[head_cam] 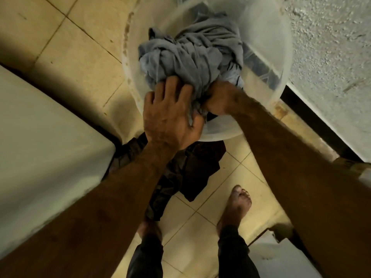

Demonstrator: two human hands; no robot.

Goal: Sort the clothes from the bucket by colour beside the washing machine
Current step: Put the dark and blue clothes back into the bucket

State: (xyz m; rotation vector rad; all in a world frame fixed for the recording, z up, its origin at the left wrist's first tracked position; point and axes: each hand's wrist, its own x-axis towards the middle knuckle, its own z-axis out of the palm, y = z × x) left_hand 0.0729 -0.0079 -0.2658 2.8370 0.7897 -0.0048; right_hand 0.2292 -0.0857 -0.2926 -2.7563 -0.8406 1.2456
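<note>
A translucent white bucket [267,27] stands on the tiled floor, holding a twisted grey-blue cloth [192,55] over other clothes, one of them striped at the right. My left hand [170,115] grips the near end of the grey-blue cloth, fingers dug into its folds. My right hand [220,99] clutches the same cloth from the right, its fingers hidden under the fabric. A pile of dark clothes [188,169] lies on the floor just in front of the bucket, beside the white washing machine [40,141] on the left.
A rough white wall [331,57] with a dark base strip runs along the right. My bare feet [236,205] stand on the beige tiles behind the dark pile. A white object [277,259] sits at the lower right.
</note>
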